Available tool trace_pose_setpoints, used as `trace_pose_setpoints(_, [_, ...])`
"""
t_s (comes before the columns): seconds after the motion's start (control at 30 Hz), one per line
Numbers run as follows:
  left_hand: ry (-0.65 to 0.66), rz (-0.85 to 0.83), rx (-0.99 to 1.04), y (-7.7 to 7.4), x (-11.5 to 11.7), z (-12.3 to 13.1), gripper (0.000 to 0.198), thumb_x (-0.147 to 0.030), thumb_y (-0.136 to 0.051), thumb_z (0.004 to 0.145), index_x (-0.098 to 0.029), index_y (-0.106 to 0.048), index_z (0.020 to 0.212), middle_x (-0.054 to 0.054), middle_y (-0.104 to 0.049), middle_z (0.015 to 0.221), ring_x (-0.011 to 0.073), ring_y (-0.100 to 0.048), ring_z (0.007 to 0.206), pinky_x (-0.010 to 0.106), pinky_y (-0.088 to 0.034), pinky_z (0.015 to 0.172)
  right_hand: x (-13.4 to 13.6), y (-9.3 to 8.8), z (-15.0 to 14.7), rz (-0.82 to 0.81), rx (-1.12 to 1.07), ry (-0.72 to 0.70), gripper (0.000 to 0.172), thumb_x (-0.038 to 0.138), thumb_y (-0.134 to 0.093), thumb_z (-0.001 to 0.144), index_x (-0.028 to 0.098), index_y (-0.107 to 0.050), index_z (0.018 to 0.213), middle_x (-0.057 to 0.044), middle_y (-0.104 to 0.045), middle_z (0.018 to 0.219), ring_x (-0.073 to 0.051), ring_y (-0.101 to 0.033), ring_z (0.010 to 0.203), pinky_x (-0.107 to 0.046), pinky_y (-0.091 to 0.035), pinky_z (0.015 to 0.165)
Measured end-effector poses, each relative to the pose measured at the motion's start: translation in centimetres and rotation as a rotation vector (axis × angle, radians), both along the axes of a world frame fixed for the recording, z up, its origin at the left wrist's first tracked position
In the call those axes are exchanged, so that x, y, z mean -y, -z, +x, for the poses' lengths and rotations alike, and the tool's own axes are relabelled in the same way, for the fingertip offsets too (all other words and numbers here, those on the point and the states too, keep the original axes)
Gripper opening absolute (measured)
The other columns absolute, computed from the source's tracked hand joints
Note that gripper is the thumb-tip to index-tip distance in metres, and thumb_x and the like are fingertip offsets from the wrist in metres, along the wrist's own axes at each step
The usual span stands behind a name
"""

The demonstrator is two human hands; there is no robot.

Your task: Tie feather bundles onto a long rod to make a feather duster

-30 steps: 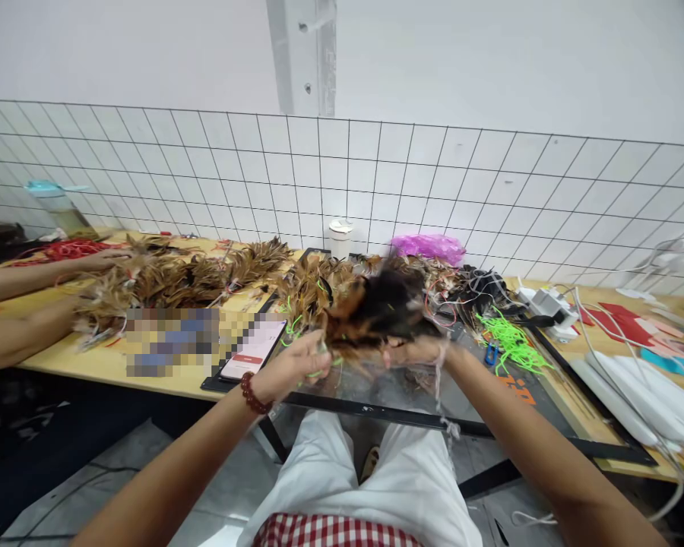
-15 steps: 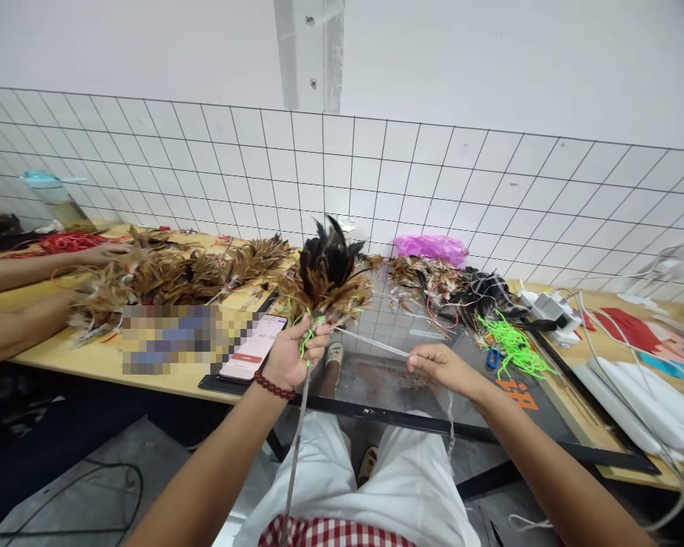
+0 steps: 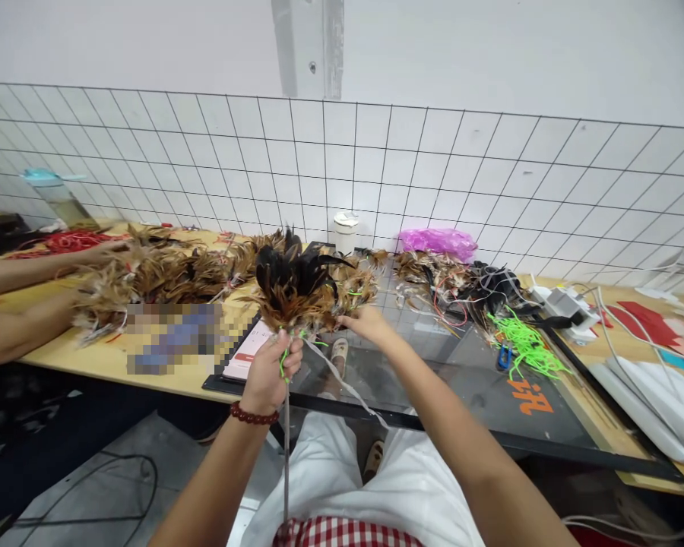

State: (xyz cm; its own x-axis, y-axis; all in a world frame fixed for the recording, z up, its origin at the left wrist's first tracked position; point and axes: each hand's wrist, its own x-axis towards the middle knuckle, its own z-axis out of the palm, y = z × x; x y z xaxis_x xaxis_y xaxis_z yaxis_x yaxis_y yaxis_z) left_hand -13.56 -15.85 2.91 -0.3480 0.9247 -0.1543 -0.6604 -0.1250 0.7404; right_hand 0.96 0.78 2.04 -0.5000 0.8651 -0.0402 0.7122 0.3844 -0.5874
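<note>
In the head view, my left hand (image 3: 270,372) is closed around the base of a bundle of black and brown feathers (image 3: 293,277), held upright. Bright green ties show between its fingers. A thin grey rod (image 3: 286,456) runs from below that hand down to my lap. From the bundle's base a pale translucent strip (image 3: 347,389) trails loose to the right, over the table edge. My right hand (image 3: 370,325) is at some brown feathers (image 3: 356,285) beside the bundle, fingertips drawn together; what they pinch, if anything, is hidden.
A phone (image 3: 245,357) lies left of my left hand. Right of the glass top's middle are a feather heap (image 3: 427,277), green ties (image 3: 527,349) and blue snips (image 3: 505,357). A co-worker's arms (image 3: 28,311) reach over feathers at left. A white cup (image 3: 345,232) stands behind.
My right hand has let go of the pale strip, which now hangs slack, and has moved left and forward to the brown feathers. My left hand shifted left with the bundle.
</note>
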Motion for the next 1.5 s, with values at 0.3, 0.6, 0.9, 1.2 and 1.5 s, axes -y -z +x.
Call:
trace_pose_setpoints(0.3, [0.224,-0.039,0.208,-1.4,-3.5,-1.3,0.013,-0.022,-0.048,0.089,-0.011,-0.051,0.083,-0.002,-0.037,0.064,0.0017,-0.03,0.041,0.01,-0.021,0.031,-2.5,0.9,0.5,-0.355,-0.346,0.147,0.019,0.031,-0.061,0.071,0.016,-0.057,0.059,0.004,-0.048,0.045,-0.006,-0.036,0.037,-0.019,-0.025,0.037])
trace_pose_setpoints(0.6, [0.451,-0.094,0.205,-2.0,-7.4,-0.3,0.017,-0.023,-0.048,0.089,-0.012,-0.049,0.076,-0.002,-0.039,0.062,0.0016,-0.029,0.04,0.009,-0.019,0.03,2.3,-2.2,2.4,-0.513,-1.19,0.106,0.035,0.044,-0.072,0.062,0.017,-0.05,0.066,0.0,-0.064,0.065,-0.005,-0.05,0.047,-0.015,-0.036,0.04])
trace_pose_setpoints(0.9, [0.391,-0.044,0.202,-1.2,-7.6,3.4,0.019,-0.024,-0.049,0.089,-0.01,-0.053,0.075,-0.001,-0.043,0.059,0.0011,-0.033,0.038,0.009,-0.02,0.03,5.7,-0.6,-2.2,-0.402,-1.37,0.225,0.029,0.037,-0.069,0.065,0.019,-0.047,0.068,0.006,-0.05,0.057,-0.007,-0.05,0.048,-0.017,-0.04,0.044])
trace_pose_setpoints(1.2, [0.227,-0.042,-0.05,-0.7,-7.4,4.8,0.039,-0.029,-0.084,0.058,-0.011,-0.052,0.072,-0.007,-0.041,0.056,-0.0024,-0.029,0.037,0.009,-0.015,0.031,6.1,1.2,-2.7,-0.278,-1.319,0.283,0.027,0.04,-0.064,0.068,0.02,-0.046,0.07,0.006,-0.042,0.06,-0.007,-0.044,0.054,-0.019,-0.04,0.051])
trace_pose_setpoints(1.5, [0.284,-0.005,-0.377,-2.2,-6.5,2.7,0.043,-0.04,-0.08,0.061,-0.015,-0.046,0.069,-0.008,-0.037,0.053,-0.0008,-0.026,0.038,0.012,-0.012,0.036,5.9,-1.6,2.9,-0.697,-0.753,-0.135,0.033,0.05,-0.062,0.075,0.019,-0.056,0.085,0.006,-0.051,0.059,-0.004,-0.03,0.041,-0.017,-0.023,0.041])
